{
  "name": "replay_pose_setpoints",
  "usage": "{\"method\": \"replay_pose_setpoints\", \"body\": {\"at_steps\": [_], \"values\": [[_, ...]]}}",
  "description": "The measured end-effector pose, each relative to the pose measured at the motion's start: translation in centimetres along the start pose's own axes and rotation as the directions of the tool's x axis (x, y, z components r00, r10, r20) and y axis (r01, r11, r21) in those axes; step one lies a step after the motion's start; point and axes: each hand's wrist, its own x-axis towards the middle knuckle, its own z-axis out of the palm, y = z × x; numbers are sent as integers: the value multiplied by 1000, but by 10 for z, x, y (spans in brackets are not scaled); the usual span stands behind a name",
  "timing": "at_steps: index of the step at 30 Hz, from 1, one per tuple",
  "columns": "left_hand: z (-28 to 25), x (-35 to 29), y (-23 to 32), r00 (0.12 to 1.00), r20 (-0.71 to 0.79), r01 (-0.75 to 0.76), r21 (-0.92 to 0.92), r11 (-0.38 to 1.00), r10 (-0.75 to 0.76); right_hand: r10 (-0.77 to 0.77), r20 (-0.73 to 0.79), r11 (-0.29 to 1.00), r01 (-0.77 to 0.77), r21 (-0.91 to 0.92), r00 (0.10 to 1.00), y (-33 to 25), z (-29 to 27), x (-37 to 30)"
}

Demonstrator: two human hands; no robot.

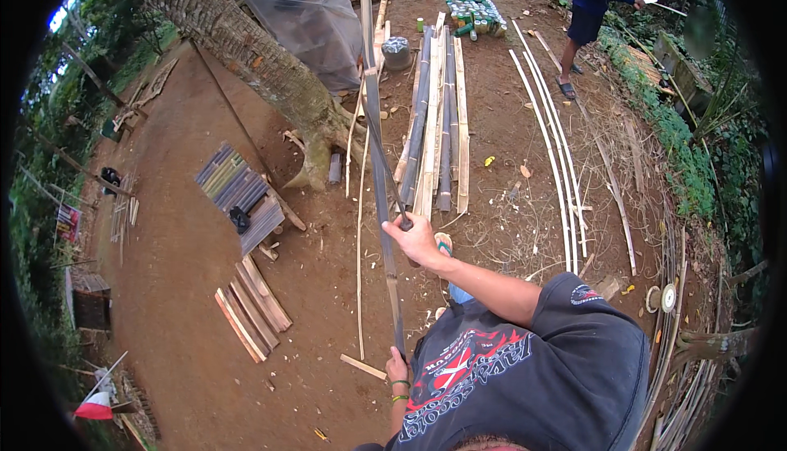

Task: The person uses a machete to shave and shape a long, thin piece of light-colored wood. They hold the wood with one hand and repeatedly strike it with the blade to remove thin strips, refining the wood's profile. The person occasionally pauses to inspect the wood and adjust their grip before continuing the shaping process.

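Observation:
A long split bamboo pole (380, 168) runs upright through the middle, past the top edge. Its lower end is gripped by my left hand (397, 368), which has bands at the wrist. My right hand (420, 242) is closed around the dark handle of a long knife (388, 166). The narrow dark blade slants up and left from that hand, against or just beside the pole; I cannot tell whether it cuts into it. Below the pole's lower part, a short wood piece (363, 366) lies on the dirt.
Bamboo lengths (447, 123) lie ahead, near bundled cans (477, 15) and a bucket (397, 53). A leaning tree trunk (246, 49) and a slatted bamboo panel (238, 193) are left, with split planks (254, 307). Pale strips (551, 148) lie right. Another person (586, 8) stands far right.

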Motion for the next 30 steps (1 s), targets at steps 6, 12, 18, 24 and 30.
{"method": "replay_pose_setpoints", "body": {"at_steps": [6,12,18,24,30], "values": [[-8,87,51,950,-306,-51,48,998,63,92,45,983,-83,-163,995,63,-36,110],[-28,156,172,871,-455,-27,332,943,185,455,-199,593,-462,-660,868,208,-120,182],[-38,274,238,913,-386,24,376,926,133,635,-376,239,-634,-736,675,223,-213,159],[-43,380,301,951,-297,3,294,956,88,722,-515,133,-824,-551,461,287,-271,128],[-40,518,402,944,-259,-96,374,922,204,771,-552,244,-949,-202,316,196,-193,108]]}}
